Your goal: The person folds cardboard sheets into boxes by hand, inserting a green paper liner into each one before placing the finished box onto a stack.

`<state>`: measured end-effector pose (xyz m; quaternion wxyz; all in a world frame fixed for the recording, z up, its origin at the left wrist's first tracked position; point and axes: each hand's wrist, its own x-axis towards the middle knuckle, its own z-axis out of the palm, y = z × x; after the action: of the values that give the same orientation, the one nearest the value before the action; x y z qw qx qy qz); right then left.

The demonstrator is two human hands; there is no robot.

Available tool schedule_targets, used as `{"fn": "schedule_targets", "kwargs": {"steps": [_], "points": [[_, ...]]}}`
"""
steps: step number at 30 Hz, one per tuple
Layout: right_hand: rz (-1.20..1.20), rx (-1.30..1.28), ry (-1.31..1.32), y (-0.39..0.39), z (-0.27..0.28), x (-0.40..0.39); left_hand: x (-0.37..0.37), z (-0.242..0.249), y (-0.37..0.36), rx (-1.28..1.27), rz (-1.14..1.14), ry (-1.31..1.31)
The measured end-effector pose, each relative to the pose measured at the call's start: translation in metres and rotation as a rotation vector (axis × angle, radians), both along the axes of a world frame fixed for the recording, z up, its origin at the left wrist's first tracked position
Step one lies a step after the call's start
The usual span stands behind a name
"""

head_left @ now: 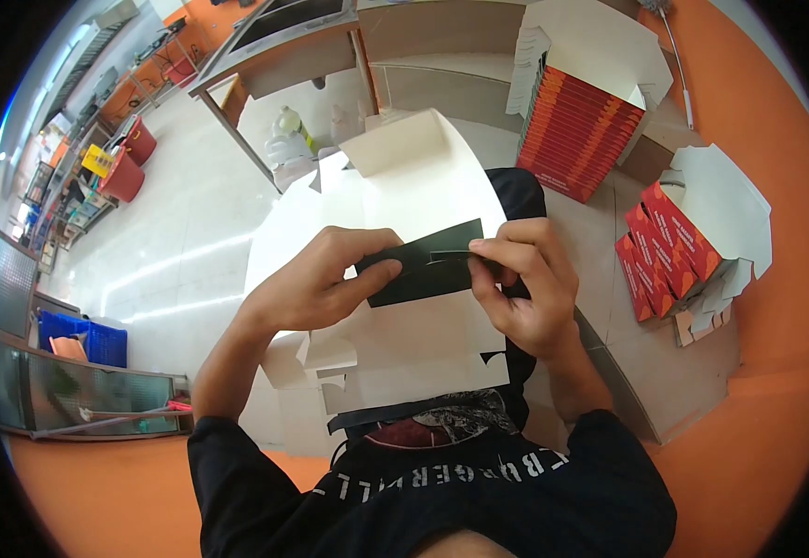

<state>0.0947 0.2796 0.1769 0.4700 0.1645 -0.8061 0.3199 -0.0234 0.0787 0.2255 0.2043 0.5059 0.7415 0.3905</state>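
Dark card [423, 286]: was pinched by left hand [316, 279] and right hand [536, 284]
Black shirt [367, 516]: read "BURGER"
Red boxes [576, 130]: print was unreadable

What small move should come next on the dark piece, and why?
I'd probably have the right hand gently ease the narrow opening wider, because its fingers pinch the dark piece right beside it while the left hand holds the other end.
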Motion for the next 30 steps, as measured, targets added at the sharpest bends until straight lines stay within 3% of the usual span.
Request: {"fn": "schedule_targets", "kwargs": {"steps": [5,8,10,14,18,25,30], "points": [[0.104,0.038,-0.221,0.014,0.006,-0.001,0.0,0.001,0.002,-0.009,-0.071,0.119],[0.088,0.032,-0.263,0.012,0.01,-0.003,0.0,0.002,0.003,0.012,-0.043,0.188],[-0.014,0.055,-0.156,0.011,0.013,-0.007,-0.002,-0.002,0.002,0.053,0.028,0.159],[-0.253,0.034,0.161,0.005,0.005,-0.015,0.005,0.001,0.008,0.328,0.253,-0.205],[0.118,0.002,0.076,-0.028,0.0,-0.008,0.014,0.008,0.032,0.732,0.269,-0.436],[0.077,0.056,0.212,-0.026,0.001,-0.026,0.013,0.002,0.038,0.948,0.326,-0.585],[0.04,0.195,0.194,-0.011,0.002,-0.033,0.022,0.013,0.04,0.934,0.286,-0.653]]}}
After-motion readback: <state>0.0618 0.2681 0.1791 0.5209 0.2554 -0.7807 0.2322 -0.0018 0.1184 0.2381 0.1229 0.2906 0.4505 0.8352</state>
